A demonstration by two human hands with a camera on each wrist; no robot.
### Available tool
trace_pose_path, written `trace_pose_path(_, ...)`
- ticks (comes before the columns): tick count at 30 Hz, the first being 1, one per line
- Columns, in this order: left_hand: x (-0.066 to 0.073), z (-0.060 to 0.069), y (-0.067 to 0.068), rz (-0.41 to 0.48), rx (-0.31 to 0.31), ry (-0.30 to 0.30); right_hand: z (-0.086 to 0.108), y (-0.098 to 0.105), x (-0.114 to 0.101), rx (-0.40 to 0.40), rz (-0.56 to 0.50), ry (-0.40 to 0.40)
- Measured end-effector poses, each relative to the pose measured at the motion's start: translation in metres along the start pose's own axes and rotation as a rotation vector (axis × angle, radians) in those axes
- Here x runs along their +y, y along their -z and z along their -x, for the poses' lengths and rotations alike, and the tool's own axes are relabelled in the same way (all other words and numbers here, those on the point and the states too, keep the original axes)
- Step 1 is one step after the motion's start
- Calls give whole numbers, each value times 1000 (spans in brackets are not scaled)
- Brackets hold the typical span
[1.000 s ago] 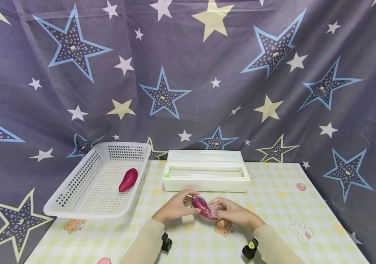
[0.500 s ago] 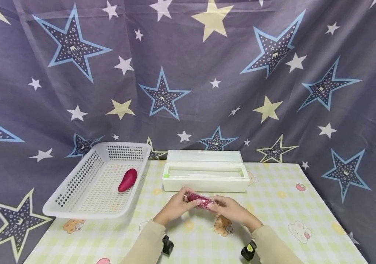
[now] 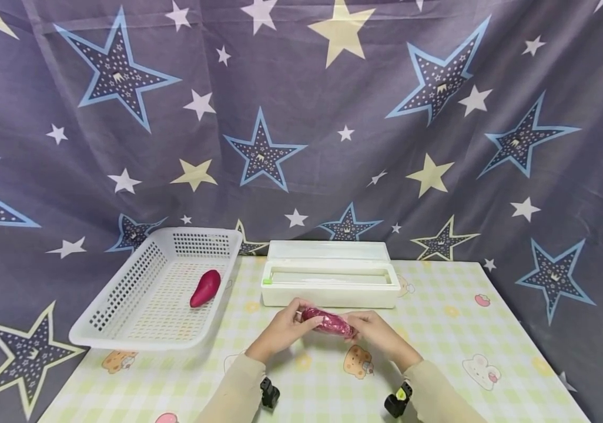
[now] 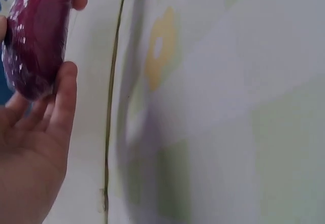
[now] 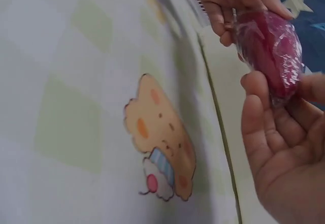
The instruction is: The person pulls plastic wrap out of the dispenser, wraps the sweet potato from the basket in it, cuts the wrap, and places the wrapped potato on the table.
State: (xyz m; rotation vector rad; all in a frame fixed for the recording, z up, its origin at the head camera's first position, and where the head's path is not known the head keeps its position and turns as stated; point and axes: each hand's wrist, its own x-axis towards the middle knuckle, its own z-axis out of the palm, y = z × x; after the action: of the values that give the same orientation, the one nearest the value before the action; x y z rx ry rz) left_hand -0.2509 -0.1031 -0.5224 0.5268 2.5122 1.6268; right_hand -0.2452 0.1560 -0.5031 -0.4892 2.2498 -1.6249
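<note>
A purple-red sweet potato (image 3: 329, 323), wrapped in shiny clear cling film, is held off the table between both hands. My left hand (image 3: 282, 330) grips one end, thumb on the near side; in the left wrist view its fingers support the rounded end of the sweet potato (image 4: 40, 36). At the other end my right hand (image 3: 378, 336) pinches the wrapped tip. The right wrist view shows film bunched on the sweet potato (image 5: 277, 46) near the left hand. A second sweet potato (image 3: 205, 288), with no film visible on it, lies in the white basket (image 3: 137, 339).
Just beyond the hands stands a white cling film dispenser (image 3: 330, 295), its lid (image 3: 328, 251) raised and a green slider (image 3: 267, 281) at its left end. A checked cloth (image 3: 439, 352) covers the table. A starry curtain (image 3: 301, 88) hangs behind.
The wrapped sweet potato has turned from slanting to nearly level. My right hand closed in on it, then slid right toward its tip. My left hand keeps its grip.
</note>
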Motion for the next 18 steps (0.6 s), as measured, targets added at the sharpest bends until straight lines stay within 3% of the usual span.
trace_pose_path(6, 1, -1, 1, 0, -40, -41, -1, 2, 3, -10, -110, -1)
trace_pose_path(14, 4, -3, -4, 24, 16, -27, -2, -3, 5, 93, -78, 32)
trace_pose_path(18, 6, -5, -5, 6, 56, -8, 1, 0, 5, 46, -52, 82)
